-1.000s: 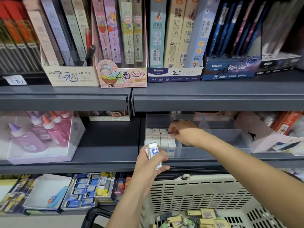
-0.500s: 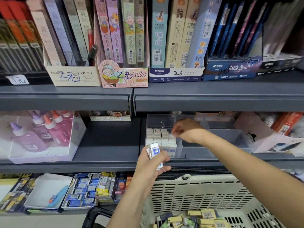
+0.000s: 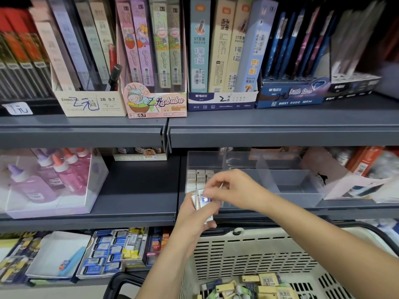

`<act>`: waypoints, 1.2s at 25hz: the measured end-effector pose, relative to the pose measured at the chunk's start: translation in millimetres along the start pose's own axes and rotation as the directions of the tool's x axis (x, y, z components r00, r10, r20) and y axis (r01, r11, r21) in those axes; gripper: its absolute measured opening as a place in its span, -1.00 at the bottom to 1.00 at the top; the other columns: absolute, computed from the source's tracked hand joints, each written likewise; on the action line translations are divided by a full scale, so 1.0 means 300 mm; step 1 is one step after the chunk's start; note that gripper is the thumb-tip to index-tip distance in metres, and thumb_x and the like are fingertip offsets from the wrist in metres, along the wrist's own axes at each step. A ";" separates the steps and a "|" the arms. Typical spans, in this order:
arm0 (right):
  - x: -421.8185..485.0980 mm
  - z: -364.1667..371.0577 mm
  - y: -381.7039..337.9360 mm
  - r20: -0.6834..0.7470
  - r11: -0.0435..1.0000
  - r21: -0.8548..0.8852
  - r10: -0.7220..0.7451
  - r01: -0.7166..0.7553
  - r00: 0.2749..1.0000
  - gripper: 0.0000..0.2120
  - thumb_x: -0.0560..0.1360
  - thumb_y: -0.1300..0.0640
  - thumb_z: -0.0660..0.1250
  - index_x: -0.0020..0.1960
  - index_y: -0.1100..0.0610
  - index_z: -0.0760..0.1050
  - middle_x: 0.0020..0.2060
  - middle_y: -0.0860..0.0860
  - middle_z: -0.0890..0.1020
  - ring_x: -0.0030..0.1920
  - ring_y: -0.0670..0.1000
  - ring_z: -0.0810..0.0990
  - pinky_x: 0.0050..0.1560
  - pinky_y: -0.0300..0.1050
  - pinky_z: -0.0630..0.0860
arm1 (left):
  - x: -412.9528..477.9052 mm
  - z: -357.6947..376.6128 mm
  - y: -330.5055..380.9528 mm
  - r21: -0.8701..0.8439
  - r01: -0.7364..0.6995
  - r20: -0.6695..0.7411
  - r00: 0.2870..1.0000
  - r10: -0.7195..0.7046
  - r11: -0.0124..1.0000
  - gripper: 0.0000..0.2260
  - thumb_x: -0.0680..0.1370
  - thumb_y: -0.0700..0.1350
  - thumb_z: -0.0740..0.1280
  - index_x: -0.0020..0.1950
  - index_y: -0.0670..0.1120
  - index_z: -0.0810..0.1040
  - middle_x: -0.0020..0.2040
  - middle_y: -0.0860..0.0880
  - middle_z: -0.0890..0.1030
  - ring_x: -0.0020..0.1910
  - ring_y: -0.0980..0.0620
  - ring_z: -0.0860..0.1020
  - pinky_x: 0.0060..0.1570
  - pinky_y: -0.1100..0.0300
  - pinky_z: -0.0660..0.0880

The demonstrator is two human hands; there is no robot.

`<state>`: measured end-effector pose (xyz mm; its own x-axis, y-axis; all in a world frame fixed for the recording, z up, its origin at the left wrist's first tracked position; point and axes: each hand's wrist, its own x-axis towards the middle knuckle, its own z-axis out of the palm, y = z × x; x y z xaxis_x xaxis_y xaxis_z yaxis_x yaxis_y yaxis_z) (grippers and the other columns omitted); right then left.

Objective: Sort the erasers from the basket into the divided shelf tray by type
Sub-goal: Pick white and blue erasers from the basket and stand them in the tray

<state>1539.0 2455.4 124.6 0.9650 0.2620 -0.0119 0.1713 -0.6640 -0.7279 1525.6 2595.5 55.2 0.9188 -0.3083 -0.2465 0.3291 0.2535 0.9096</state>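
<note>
Erasers [image 3: 259, 285] lay in a loose heap at the near end of your basket [image 3: 248, 251]. Most wore yellow sleeves, with some green and blue ones mixed in, so you had plenty left to sort.

Just past the basket's far rim, level with the front edge of the shelf [image 3: 138, 190], your left hand [image 3: 191, 216] held up a small stack [image 3: 204, 201] of white pieces with a blue label. Its fingers [image 3: 210, 225] were curled round the lower end. Your right hand [image 3: 235, 188] met the stack from the right, its bent fingers [image 3: 210, 188] pinching the top piece as far as the blur allowed me to tell.

Behind your hands, the divided tray [image 3: 280, 175] sat at the shelf's front edge, right of the middle. Its left compartment held white blocks [image 3: 198, 176] packed in neat rows, though your hands hid the near part of it. The compartments to the right and along the back looked bare through their clear walls.

By my reading you were early in the job: one type was well begun and the others were not yet started. The piece in your right fingers seemed meant for that left compartment.

Farther off, a clear box of glue bottles [image 3: 43, 182] stood at the shelf's left end, and pencil boxes [image 3: 155, 61] lined the shelf above.
</note>
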 end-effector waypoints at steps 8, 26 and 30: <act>-0.017 -0.028 0.002 0.034 0.939 0.314 0.136 -0.139 0.990 -0.96 0.44 0.15 0.41 -0.17 0.09 0.56 -0.41 -0.05 0.62 -0.49 -0.19 0.51 -0.50 -0.39 0.34 | -0.011 0.007 0.015 -0.359 0.099 0.105 0.992 -0.065 0.928 -0.67 0.34 -0.07 0.44 0.06 -0.13 0.55 -0.17 -0.10 0.63 -0.26 0.03 0.57 -0.42 0.24 0.48; 0.054 -0.120 0.068 -0.177 0.943 0.291 0.220 -0.163 0.959 -0.78 0.34 0.05 0.50 -0.22 0.03 0.44 -0.43 -0.02 0.62 -0.46 -0.09 0.55 -0.44 -0.25 0.44 | 0.009 -0.009 0.000 -0.235 -0.064 -0.084 0.995 0.045 0.970 -0.80 0.46 -0.27 0.39 0.03 -0.10 0.49 -0.25 -0.04 0.64 -0.29 0.07 0.60 -0.39 0.26 0.51; 0.156 -0.144 0.097 -0.257 0.916 -0.281 0.216 -0.287 0.942 -0.74 0.44 -0.07 0.37 -0.30 0.01 0.37 -0.30 0.00 0.59 -0.24 0.05 0.54 -0.11 -0.11 0.44 | 0.005 -0.013 -0.001 -0.220 -0.047 -0.087 0.996 0.028 0.974 -0.80 0.46 -0.27 0.40 0.04 -0.11 0.50 -0.25 -0.03 0.63 -0.28 0.07 0.61 -0.41 0.26 0.50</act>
<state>1597.8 2418.0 132.4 0.9970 -0.0766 0.0082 -0.0637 -0.8801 -0.4705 1527.8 2598.5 53.3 0.9432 -0.2203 -0.2486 0.3255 0.4634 0.8242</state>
